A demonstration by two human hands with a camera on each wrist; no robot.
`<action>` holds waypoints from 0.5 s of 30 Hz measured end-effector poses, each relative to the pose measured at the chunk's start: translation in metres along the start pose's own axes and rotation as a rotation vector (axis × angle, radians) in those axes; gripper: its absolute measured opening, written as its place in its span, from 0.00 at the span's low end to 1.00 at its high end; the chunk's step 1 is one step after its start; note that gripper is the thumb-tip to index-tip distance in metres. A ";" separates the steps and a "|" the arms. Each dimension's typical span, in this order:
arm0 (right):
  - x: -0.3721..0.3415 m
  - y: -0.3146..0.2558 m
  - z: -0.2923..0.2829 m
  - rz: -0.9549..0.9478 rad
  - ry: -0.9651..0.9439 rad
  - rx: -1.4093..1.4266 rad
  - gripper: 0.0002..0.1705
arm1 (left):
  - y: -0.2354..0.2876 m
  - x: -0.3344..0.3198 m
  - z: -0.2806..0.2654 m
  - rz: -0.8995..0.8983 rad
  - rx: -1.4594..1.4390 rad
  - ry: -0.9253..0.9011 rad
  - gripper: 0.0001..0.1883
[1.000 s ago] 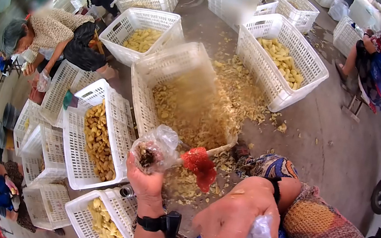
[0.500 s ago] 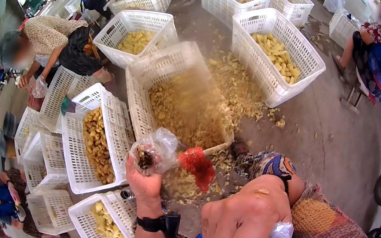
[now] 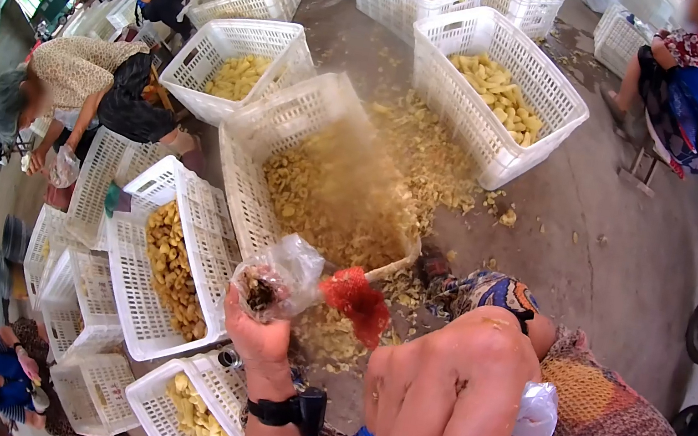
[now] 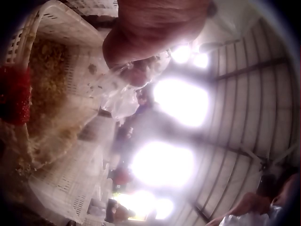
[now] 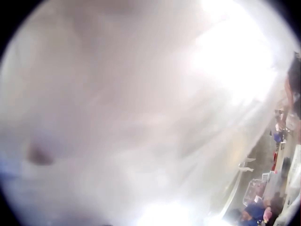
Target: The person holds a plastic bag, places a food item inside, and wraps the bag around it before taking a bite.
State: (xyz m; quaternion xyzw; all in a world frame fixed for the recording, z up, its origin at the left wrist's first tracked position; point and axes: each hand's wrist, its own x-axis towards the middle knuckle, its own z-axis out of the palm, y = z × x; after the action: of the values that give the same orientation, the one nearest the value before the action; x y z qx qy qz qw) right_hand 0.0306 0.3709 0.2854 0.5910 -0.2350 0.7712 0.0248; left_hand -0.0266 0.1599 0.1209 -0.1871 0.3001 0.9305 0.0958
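Observation:
In the head view, my left hand (image 3: 260,337) is palm up and holds a crumpled clear plastic bag (image 3: 294,269) with a dark brownish clump showing in it. The left wrist view has the same hand (image 4: 155,28) with the clear plastic (image 4: 120,96) bunched at its fingers. My right hand (image 3: 453,397) is closer to my body, knuckles up, its fingers curled round whitish plastic (image 3: 536,411) that sticks out beside the thumb side. Blurred pale plastic (image 5: 141,103) fills most of the right wrist view. Beyond my left hand lies a piece of red mesh (image 3: 356,304).
A crate of peelings (image 3: 250,201) stands ahead, with scraps (image 3: 434,154) spilled beside it. A crate of unpeeled ginger-like roots (image 3: 131,251) is at left; crates of pale peeled pieces stand lower left (image 3: 150,388) and ahead right (image 3: 557,133). Several people sit around.
My right hand has turned knuckles-up and risen slightly, still gripping the whitish plastic. My left hand keeps its hold on the clear bag. The head view has shifted slightly, moving the crates left.

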 end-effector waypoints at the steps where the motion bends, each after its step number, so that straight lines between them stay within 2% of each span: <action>1: 0.001 -0.002 -0.001 0.035 -0.001 -0.028 0.15 | 0.001 0.000 -0.002 -0.005 -0.004 0.003 0.20; 4: 0.003 -0.010 -0.003 0.132 -0.008 -0.098 0.18 | 0.001 0.002 -0.003 -0.004 0.005 -0.026 0.20; 6: 0.003 -0.012 -0.003 0.184 -0.013 -0.120 0.13 | 0.001 0.000 -0.001 0.001 0.014 -0.045 0.20; 9: 0.004 -0.002 -0.002 0.026 -0.011 -0.133 0.14 | 0.001 0.001 -0.001 -0.003 0.015 -0.060 0.20; 12: 0.003 -0.001 -0.003 -0.010 -0.017 -0.180 0.15 | 0.001 0.002 -0.005 -0.031 0.016 -0.038 0.20; 15: 0.000 -0.005 -0.007 0.054 -0.051 -0.132 0.16 | -0.003 -0.003 0.003 -0.008 0.042 0.010 0.19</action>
State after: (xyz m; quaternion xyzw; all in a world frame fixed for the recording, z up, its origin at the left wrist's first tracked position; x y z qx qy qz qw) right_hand 0.0256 0.3780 0.2857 0.6009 -0.3018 0.7392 0.0367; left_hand -0.0239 0.1637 0.1229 -0.1911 0.3193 0.9225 0.1020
